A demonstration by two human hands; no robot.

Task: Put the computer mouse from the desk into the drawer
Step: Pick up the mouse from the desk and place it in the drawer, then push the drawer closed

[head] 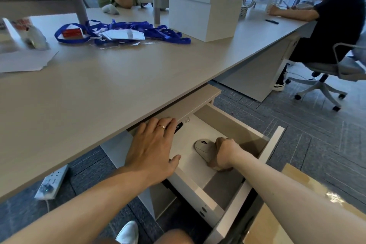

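Note:
The drawer (272, 144) under the desk (99, 89) stands pulled out, its pale inside showing. A white computer mouse (204, 149) lies on the drawer floor, and my right hand (225, 153) is curled around its right side, gripping it. My left hand (152, 148) rests flat with fingers spread on the drawer's left wall, just below the desk edge; it holds nothing and wears a ring. A small dark object (178, 127) lies at the back of the drawer, beside my left fingers.
Blue lanyards and cards (122, 32) and a tall white box (206, 2) sit on the desk. Two people sit at the far side and right. A power strip (52, 181) lies on the floor, and a cardboard box (277, 214) stands at lower right.

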